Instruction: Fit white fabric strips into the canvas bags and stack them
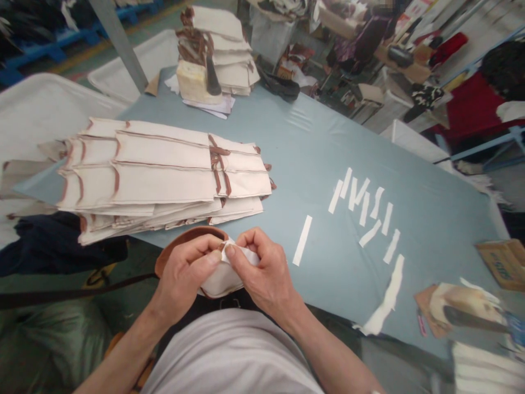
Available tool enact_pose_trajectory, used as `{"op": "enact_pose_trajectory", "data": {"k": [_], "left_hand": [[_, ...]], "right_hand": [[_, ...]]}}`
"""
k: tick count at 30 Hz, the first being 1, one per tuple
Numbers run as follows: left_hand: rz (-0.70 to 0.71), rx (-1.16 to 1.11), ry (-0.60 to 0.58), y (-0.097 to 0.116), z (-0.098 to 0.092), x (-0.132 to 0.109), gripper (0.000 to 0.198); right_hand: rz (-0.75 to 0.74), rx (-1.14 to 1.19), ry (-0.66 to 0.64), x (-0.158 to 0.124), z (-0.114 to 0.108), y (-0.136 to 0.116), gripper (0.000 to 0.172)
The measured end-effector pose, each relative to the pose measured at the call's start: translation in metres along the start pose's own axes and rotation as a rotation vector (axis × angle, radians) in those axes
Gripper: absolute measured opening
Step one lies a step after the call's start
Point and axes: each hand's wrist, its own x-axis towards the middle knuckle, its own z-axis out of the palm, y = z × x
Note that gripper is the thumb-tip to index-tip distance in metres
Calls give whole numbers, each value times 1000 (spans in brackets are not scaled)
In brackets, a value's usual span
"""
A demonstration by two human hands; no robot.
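A cream bag (221, 280) with brown trim is held at the near table edge, close to my body. My left hand (184, 272) is closed, thumb and fingers pinching the bag's upper edge beside a curved brown band (174, 247). Against it, my right hand (268, 269) pinches a small white strip (249, 255) at the same edge. Both thumbs nearly meet there, and the fingers hide part of the edge. Off to the right of my right hand, a single white strip (302, 241) lies on the blue-grey table (311, 158).
Stacked cream bag pieces (164, 180) with brown edging cover the table's left. Several white strips (365, 202) and a longer ragged strip (388, 298) lie to the right. Behind stand another cream stack (229, 49) and a yellowish block (192, 82). A cardboard box (502, 262) sits far right.
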Motion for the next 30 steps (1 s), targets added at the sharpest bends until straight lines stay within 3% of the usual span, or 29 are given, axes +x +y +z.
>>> {"op": "enact_pose_trajectory", "data": {"k": [4, 13, 21, 26, 30], "left_hand": [[4, -58, -48, 0, 0, 1, 26], [41, 133, 113, 28, 19, 5, 18], [119, 290, 178, 40, 28, 6, 22], [206, 444, 174, 40, 30, 4, 23], [251, 517, 157, 38, 31, 4, 26]], "right_hand": [[-9, 17, 9, 1, 1, 3, 29], [-4, 88, 24, 2, 5, 12, 32], [105, 168, 2, 6, 5, 9, 32], [304, 343, -190, 12, 0, 11, 38], [345, 398, -351, 22, -8, 15, 48]]}}
